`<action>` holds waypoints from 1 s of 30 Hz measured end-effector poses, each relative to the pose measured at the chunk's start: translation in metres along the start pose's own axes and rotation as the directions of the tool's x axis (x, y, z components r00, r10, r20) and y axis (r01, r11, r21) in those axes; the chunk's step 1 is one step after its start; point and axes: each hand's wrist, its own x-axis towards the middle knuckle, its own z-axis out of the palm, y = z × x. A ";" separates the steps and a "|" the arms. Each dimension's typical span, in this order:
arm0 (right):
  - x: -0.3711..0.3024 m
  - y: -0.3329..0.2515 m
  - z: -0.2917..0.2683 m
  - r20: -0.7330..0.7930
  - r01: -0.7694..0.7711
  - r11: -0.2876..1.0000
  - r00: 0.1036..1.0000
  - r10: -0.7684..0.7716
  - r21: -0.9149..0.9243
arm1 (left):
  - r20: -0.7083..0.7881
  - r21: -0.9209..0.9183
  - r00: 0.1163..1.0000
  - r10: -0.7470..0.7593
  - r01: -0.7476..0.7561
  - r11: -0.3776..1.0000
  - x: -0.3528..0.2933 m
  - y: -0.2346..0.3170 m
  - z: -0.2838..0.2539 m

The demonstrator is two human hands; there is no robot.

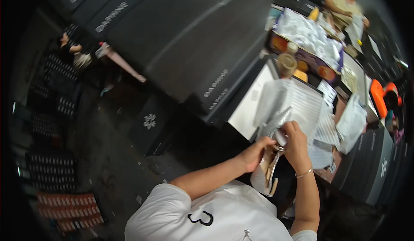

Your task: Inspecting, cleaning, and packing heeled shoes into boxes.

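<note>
In front of my chest I hold a silver strappy heeled sandal (259, 178), tilted with its heel toward my body. My left hand (253, 155) is closed on its left side, the thumb pressed near the straps. My right hand (296, 145) has its fingers bent and pinched at the upper straps. A shiny silver piece (281, 119) sticks up beyond my fingers; whether it belongs to the sandal I cannot tell. Just past my hands lies white wrapping paper (308, 107), partly over an open box with a white inside (248, 116).
Large black boxes (207, 34) are stacked ahead and to the left. A patterned carton (317, 59) holds crumpled white paper. A blurred jar (286, 64) stands beside it. Orange tools (378, 98) lie at the right, near a black box (364, 163). Another person (345, 6) works at the far right.
</note>
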 end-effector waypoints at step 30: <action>-0.044 -0.028 0.010 -0.140 -0.023 0.999 0.990 0.029 0.045 | -0.279 0.170 0.936 0.215 -0.172 0.970 -0.017 -0.038 0.026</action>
